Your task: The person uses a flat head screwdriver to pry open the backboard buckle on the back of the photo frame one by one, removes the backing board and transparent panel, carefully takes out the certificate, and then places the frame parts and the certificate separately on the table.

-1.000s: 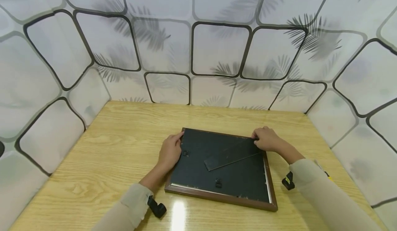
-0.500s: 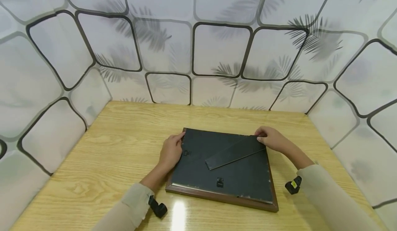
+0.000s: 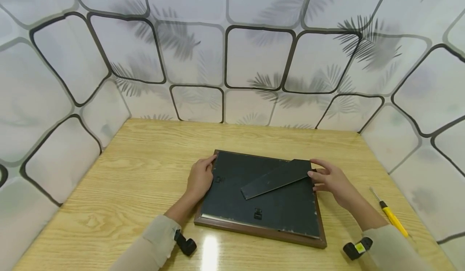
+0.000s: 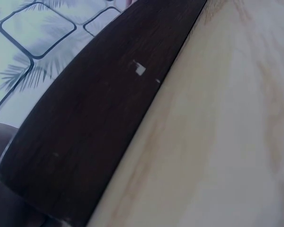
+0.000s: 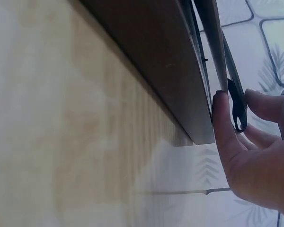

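A picture frame (image 3: 254, 232) with a brown wooden border lies face down on the table. Its black backing board (image 3: 229, 204) carries small metal hangers and a slanting black stand leg (image 3: 276, 180). At the left edge, my left hand (image 3: 199, 178) grips the frame, index finger towards the far corner; the left wrist view shows mainly the frame's dark side (image 4: 99, 94). My right hand (image 3: 332, 184) holds the board's edge at the far right corner, beside the leg's wide end. From the right wrist, fingers (image 5: 222, 118) lie around the raised edge and a black loop (image 5: 239, 111).
On the right of the wooden table (image 3: 152, 154) lies a screwdriver (image 3: 394, 220) with a yellow handle. Patterned curtain-like sheeting (image 3: 258, 57) stands behind and at both sides of the table. Black wrist cameras (image 3: 185, 244) sit at both cuffs.
The backing board's right side has come up slightly, covering the pale strip inside the frame. My right hand has shifted right and nearer, uncovering the screwdriver. The left hand stays put.
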The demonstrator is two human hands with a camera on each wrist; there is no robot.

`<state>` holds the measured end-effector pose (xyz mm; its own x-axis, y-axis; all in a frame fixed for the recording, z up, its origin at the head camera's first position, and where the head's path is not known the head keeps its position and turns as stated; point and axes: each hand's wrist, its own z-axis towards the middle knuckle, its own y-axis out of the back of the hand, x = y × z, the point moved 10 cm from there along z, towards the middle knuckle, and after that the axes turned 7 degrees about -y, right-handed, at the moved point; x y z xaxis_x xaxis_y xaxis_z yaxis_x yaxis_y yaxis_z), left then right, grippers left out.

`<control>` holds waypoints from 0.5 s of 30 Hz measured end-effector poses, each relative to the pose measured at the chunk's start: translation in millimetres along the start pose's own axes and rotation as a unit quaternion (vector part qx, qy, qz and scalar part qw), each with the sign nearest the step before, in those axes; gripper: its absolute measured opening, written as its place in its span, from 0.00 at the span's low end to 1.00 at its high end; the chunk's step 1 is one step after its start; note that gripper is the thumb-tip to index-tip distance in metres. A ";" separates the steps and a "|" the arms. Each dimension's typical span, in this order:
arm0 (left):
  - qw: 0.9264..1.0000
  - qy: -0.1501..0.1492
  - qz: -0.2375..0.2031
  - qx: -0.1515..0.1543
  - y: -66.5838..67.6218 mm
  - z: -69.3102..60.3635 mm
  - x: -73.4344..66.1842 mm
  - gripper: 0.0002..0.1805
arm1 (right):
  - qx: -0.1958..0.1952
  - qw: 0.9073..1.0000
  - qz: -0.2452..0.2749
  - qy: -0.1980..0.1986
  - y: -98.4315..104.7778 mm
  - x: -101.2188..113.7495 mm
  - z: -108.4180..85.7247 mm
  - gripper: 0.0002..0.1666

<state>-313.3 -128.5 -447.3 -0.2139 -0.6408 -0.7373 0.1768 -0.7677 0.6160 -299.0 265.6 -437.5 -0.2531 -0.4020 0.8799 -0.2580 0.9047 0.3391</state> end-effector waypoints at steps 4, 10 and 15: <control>1.000 0.003 -0.004 -0.001 -0.2 -0.1 -0.1 0.21 | -0.019 1.000 0.005 0.017 -0.4 -1.9 -11.9 0.45; 1.000 0.006 -0.006 -0.002 -0.3 0.2 -0.1 0.21 | -0.038 0.999 0.028 0.012 -3.8 -8.4 -25.7 0.41; 1.000 0.011 -0.013 -0.002 -1.1 -0.2 3.0 0.21 | -0.040 0.998 0.044 -0.001 -7.9 -15.9 -34.1 0.38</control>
<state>-313.9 -129.6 -450.2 -0.1978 -0.6204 -0.7589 0.1749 -0.7841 0.5954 -261.1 269.7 -442.8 -0.2737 -0.3216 0.9064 -0.1593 0.9446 0.2871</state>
